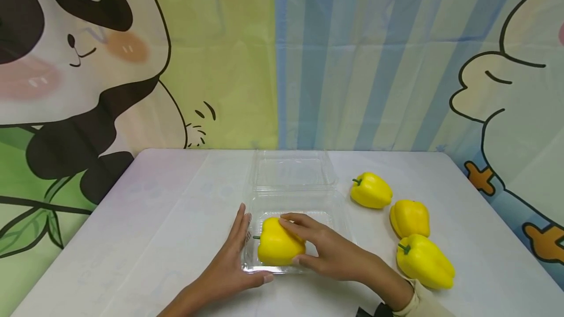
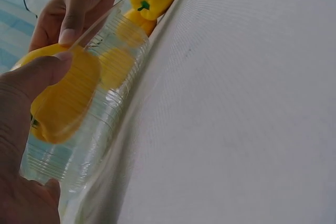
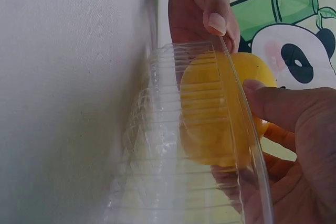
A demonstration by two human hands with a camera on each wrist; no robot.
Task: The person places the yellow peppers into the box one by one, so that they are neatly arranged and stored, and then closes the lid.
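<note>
A clear plastic clamshell container lies on the table, its lid folded back away from me. My right hand holds a yellow bell pepper between thumb and fingers, within the container's front part. The pepper lies on its side, green stem toward the left. Along the container's left wall, my left hand rests with fingers extended and its thumb by the front edge. In the left wrist view, the left thumb lies over the rim, and the pepper shows through the clear wall.
On the right of the table lie three more yellow peppers: one farther back, one in the middle and one nearer me. The white-covered table ends at a cartoon-printed curtain.
</note>
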